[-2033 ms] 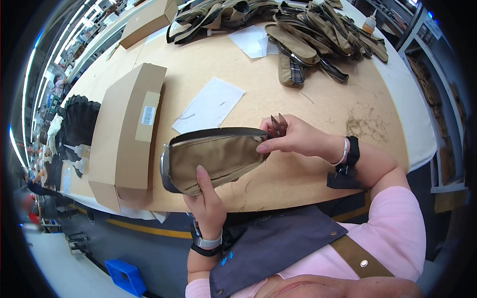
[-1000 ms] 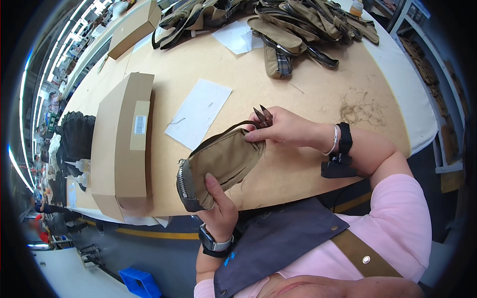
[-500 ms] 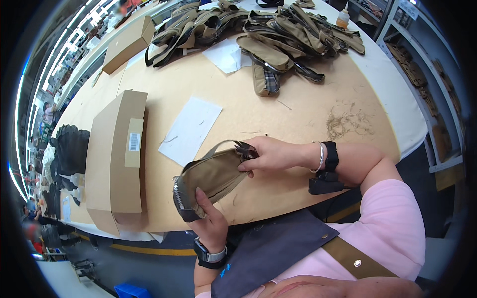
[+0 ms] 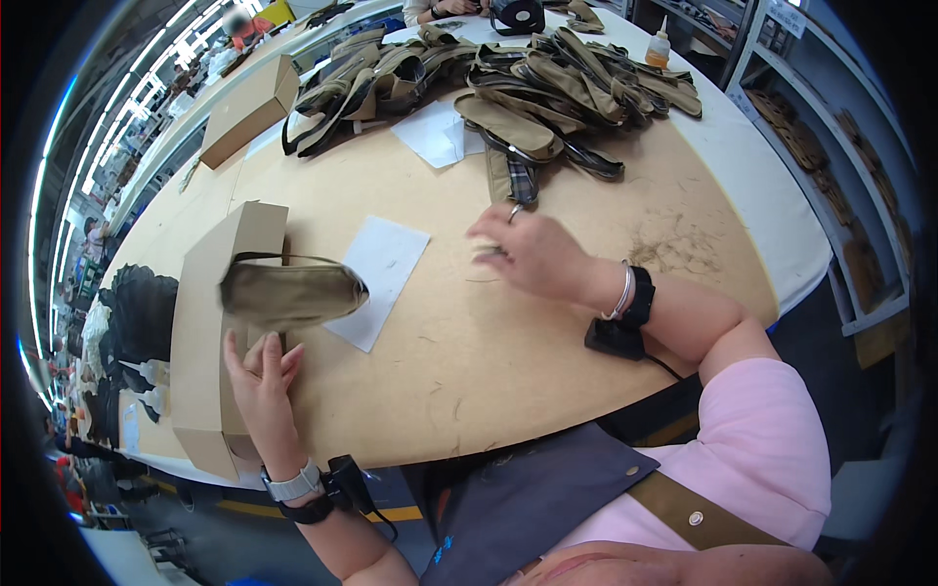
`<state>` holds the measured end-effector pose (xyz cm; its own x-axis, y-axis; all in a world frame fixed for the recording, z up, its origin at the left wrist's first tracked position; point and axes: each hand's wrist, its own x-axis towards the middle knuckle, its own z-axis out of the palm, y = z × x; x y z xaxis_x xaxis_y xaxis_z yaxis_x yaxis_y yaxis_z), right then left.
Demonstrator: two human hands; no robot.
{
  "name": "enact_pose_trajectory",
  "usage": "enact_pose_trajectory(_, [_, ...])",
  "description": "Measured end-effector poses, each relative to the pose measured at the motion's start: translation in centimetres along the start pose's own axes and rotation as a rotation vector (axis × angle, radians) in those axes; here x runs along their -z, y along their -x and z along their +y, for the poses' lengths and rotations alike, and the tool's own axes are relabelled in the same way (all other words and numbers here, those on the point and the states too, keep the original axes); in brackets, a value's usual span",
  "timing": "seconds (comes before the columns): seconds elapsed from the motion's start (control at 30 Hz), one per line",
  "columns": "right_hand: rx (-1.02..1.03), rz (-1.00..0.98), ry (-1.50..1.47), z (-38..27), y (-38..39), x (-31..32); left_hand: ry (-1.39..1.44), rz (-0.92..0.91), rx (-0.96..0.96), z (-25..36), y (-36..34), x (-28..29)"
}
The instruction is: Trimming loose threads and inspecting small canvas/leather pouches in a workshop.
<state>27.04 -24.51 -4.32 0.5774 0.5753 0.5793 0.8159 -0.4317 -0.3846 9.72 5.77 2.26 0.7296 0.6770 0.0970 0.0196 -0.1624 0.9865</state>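
A khaki zip pouch (image 4: 293, 296) with a dark zipper edge, smeared by motion, is at the right edge of a brown cardboard box (image 4: 210, 376), overlapping a white sheet of paper (image 4: 383, 264). Just below it is my left hand (image 4: 262, 376), its fingers spread apart and apparently off the pouch. My right hand (image 4: 532, 252) is over the middle of the table with fingers curled. Something small and pale shows at its blurred fingertips, too unclear to name; a metal ring shows at one finger.
Several khaki pouches (image 4: 508, 127) lie heaped along the far side of the table, beside a dropper bottle (image 4: 659, 47). Loose thread clippings (image 4: 674, 244) lie at the right. A second cardboard box (image 4: 249, 112) stands far left, shelving (image 4: 811, 117) at the right. Another person's hands (image 4: 454, 8) show at the far edge.
The pouch has gone from between both hands to the box at the left, and my left hand has let go of it. My right hand has moved slightly up and away from it.
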Motion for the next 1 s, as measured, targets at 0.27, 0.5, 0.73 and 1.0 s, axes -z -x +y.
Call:
enact_pose_trajectory(0.27, [-0.223, -0.063, 0.308, 7.4, -0.4, 0.4, -0.486, -0.294, -0.078, -3.5, 4.9, -0.8])
enact_pose_trajectory(0.5, [0.067, 0.220, 0.148, 0.8, -1.8, 2.7, -0.515, -0.392, -0.179, -2.7, 7.0, -0.4])
enact_pose_trajectory(0.73, [0.455, -0.121, -0.304, -7.7, 0.2, 5.0, -0.450, -0.094, -0.616, -1.3, 9.2, -2.6])
enact_pose_trajectory(1.0, [0.265, -0.670, -0.240, -5.1, 1.2, 1.2, -0.860, -0.395, -0.667, -3.2, 9.2, -0.9])
